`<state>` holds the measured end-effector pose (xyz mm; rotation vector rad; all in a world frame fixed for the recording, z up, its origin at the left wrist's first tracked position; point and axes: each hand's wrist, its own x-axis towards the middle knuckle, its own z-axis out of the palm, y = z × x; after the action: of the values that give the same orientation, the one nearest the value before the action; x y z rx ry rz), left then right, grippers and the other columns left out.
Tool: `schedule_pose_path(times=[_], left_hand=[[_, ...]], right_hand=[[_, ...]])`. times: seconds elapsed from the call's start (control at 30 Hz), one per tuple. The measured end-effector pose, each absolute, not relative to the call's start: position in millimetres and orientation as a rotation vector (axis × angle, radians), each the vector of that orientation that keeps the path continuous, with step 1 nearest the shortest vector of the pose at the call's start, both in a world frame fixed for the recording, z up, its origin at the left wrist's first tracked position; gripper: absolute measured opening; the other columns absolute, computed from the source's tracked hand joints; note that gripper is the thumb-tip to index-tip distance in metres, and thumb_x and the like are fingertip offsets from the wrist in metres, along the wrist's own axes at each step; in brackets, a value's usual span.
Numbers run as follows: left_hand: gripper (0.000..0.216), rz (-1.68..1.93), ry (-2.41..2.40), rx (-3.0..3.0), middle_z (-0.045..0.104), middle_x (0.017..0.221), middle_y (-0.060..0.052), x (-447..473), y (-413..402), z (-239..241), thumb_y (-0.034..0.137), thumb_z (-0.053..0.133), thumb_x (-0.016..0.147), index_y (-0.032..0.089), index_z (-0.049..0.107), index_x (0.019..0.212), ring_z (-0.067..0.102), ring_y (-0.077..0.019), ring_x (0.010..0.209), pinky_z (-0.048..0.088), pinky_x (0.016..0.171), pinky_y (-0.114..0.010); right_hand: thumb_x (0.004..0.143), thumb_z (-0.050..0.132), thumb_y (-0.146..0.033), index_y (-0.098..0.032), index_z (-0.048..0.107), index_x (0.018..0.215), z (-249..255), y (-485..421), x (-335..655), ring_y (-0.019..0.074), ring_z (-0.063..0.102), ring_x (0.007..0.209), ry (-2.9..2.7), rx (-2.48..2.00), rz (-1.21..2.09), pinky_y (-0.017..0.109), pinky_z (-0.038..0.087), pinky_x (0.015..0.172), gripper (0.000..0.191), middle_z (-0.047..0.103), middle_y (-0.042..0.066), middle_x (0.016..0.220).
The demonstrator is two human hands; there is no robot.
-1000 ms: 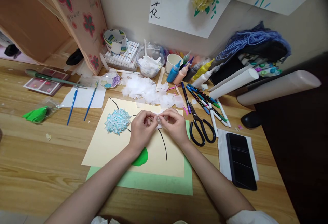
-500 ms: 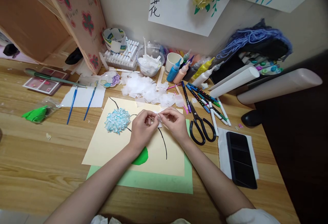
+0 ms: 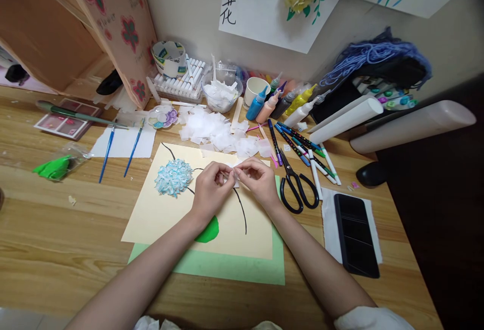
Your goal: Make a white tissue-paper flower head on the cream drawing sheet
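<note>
My left hand (image 3: 212, 189) and my right hand (image 3: 257, 181) meet fingertip to fingertip over the cream paper (image 3: 151, 224). Both pinch a small white paper piece (image 3: 236, 184), mostly hidden behind the fingers. Left of my hands, a fluffy pale blue and white paper flower (image 3: 174, 178) sits on the cream sheet. Black curved lines run across that sheet. Partly covered by my left forearm is a flat green shape (image 3: 208, 231). Beneath the cream sheet lies a light green sheet (image 3: 242, 271). Beyond my fingers spreads a pile of white paper squares (image 3: 212, 127).
Black-handled scissors (image 3: 297, 184) lie right of my right hand, beside several markers (image 3: 302, 143). Squeeze paint bottles (image 3: 270, 106), a paper cup (image 3: 255, 91) and a plastic bowl (image 3: 221, 95) stand behind. A black palette (image 3: 356, 234) lies at right, two blue brushes (image 3: 108, 153) at left.
</note>
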<state>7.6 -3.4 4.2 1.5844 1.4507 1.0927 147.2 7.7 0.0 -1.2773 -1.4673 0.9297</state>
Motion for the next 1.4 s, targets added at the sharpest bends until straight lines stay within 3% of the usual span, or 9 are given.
schedule_pose_path(times=[0.47, 0.83, 1.4], left_hand=[[0.006, 1.081, 1.447, 1.590, 0.056, 0.068, 0.001, 7.5, -2.6, 3.9, 0.023, 0.058, 0.079, 0.018, 0.060, 0.077, 0.046, -0.0087, 0.056, 0.037, 0.054, -0.022], [0.010, 1.105, 1.401, 1.559, 0.056, 0.069, 0.000, 7.5, -3.4, 6.1, 0.026, 0.056, 0.081, 0.018, 0.061, 0.081, 0.047, -0.0095, 0.056, 0.037, 0.051, -0.022], [0.016, 1.118, 1.388, 1.458, 0.058, 0.070, -0.001, 6.7, -3.9, 3.6, 0.029, 0.055, 0.083, 0.016, 0.062, 0.077, 0.051, -0.0097, 0.057, 0.040, 0.053, -0.022]], right_hand=[[0.075, 0.064, -0.017, -0.018, 0.066, 0.071, 0.8, 8.0, 146.8, 0.0128, 0.052, 0.063, -1.491, -1.287, 0.893, 0.026, 0.040, 0.053, 0.004, 0.059, 0.002, 0.070], [0.075, 0.063, -0.014, -0.021, 0.065, 0.076, 5.3, 0.5, 144.5, 0.0179, 0.054, 0.075, -1.680, -1.273, 0.503, 0.029, 0.043, 0.059, 0.008, 0.059, 0.003, 0.073], [0.074, 0.063, -0.011, -0.021, 0.065, 0.078, 4.4, 1.1, 144.7, 0.0180, 0.055, 0.074, -1.738, -1.224, 0.400, 0.032, 0.045, 0.064, 0.011, 0.060, 0.002, 0.073]])
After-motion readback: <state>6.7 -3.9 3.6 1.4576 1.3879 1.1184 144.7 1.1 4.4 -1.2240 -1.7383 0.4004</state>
